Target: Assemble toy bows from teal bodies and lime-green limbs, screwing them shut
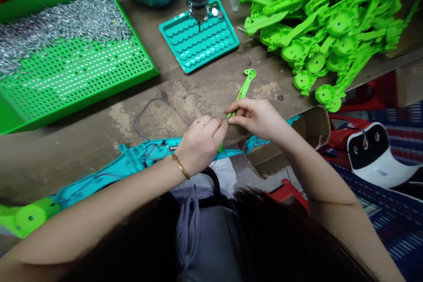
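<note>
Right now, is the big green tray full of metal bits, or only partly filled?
The green tray is partly filled: metal bits heap along its far side, while its perforated floor shows nearer the camera.

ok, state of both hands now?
Left hand: fingers curled; thumb hidden, grip cannot be told.
Right hand: closed, pinching slim lime-green plastic part.

Showed rough, worn wood on the workbench, shiny metal in the screws; had glossy plastic on the turquoise tray, smooth plastic on the green strip.
</note>
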Available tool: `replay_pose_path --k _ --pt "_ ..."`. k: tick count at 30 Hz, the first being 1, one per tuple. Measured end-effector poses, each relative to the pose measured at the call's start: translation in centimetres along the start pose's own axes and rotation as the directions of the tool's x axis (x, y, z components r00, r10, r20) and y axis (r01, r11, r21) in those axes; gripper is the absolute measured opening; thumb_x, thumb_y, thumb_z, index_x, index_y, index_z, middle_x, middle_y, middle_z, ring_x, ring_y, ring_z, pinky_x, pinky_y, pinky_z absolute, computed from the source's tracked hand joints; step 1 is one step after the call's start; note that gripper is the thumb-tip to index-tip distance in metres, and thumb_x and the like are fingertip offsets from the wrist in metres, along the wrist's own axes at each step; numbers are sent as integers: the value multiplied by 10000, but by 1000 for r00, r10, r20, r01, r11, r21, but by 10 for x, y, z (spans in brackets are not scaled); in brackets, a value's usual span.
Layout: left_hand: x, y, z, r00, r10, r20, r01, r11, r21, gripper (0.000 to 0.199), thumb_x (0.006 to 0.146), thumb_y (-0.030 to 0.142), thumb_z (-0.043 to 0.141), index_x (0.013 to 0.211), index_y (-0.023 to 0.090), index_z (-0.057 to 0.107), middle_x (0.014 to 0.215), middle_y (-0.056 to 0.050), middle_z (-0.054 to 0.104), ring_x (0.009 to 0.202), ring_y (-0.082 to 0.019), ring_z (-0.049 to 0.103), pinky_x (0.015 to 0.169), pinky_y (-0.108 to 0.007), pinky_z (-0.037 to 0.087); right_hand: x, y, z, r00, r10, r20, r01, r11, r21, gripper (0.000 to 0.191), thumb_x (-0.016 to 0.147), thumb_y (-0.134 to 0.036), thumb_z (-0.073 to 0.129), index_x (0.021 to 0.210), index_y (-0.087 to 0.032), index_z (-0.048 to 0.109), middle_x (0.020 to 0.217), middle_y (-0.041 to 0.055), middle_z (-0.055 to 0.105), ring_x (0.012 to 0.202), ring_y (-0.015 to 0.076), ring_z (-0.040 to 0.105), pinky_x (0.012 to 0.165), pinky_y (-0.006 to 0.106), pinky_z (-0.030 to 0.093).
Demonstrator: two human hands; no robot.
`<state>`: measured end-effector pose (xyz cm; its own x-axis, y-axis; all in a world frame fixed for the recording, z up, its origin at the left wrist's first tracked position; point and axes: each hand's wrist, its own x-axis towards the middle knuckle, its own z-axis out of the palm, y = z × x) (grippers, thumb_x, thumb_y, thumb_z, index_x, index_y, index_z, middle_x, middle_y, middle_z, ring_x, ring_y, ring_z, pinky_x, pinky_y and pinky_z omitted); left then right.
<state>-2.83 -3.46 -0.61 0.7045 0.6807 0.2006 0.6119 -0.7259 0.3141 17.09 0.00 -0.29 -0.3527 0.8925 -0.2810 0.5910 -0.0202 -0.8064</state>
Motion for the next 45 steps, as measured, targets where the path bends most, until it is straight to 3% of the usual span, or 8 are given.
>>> replay_pose_path --k 6,11,23,26,30,35,41,45 --pt "1 -1 -1 997 11 -81 -11 1000 1 270 950 132 436 1067 64 670 879 -113 687 799 -228 557 729 -353 525 -7 -2 -5 999 -5 -54 3 999 -42 252 775 -187 725 1020 -201 666 656 -61 627 575 86 522 597 243 388" --pt "0 -3 2 996 8 -87 -11 999 -42 266 943 139 457 1086 69 669 884 -118 686 802 -232 557 728 -365 522 -10 5 -10 960 -207 -187 165 962 -217 62 870 -233 630 848 -213 685 839 7 684 698 121 576 662 262 442" --pt "12 -3 -6 985 -100 138 116 986 -118 246 931 127 444 1075 113 643 911 -113 667 864 -251 610 796 -393 539 -11 20 5 851 -326 -411 162 909 -385 142 906 -325 602 888 -213 688 818 23 673 724 132 612 668 256 479" --pt "22 -5 -13 969 -87 230 127 978 -166 360 921 106 435 1262 90 550 1023 -125 673 936 -245 626 856 -391 536 -14 22 9 826 -410 -387 182 844 -505 175 927 -312 565 921 -213 709 882 44 708 800 142 649 700 250 496" --pt "33 -3 -21 932 -73 354 122 986 -118 405 896 113 453 1290 87 540 1017 -130 664 936 -252 629 866 -392 527 -19 22 8 828 -491 -272 163 674 -720 212 934 -305 535 990 -213 718 890 56 715 803 169 656 654 272 487" --pt "38 2 -23 893 -99 439 139 988 -61 447 885 129 478 1328 72 504 1061 -143 652 974 -274 623 861 -397 521 -23 20 6 848 -463 -259 188 718 -671 237 951 -282 500 1062 -234 703 959 52 711 853 152 648 691 256 501" --pt "31 1 -28 904 -118 412 139 990 -21 415 940 164 447 1352 133 491 1059 -110 654 972 -252 626 839 -372 513 -23 21 2 868 -457 -197 161 633 -757 272 964 -291 460 1056 -232 710 972 65 703 893 179 626 717 282 492" --pt "16 3 -35 944 -159 289 136 986 98 225 949 206 466 1045 125 653 910 -99 650 900 -265 620 795 -379 501 -25 21 0 883 -419 -213 140 668 -731 289 970 -302 449 1070 -223 708 977 68 700 911 183 632 727 284 510"
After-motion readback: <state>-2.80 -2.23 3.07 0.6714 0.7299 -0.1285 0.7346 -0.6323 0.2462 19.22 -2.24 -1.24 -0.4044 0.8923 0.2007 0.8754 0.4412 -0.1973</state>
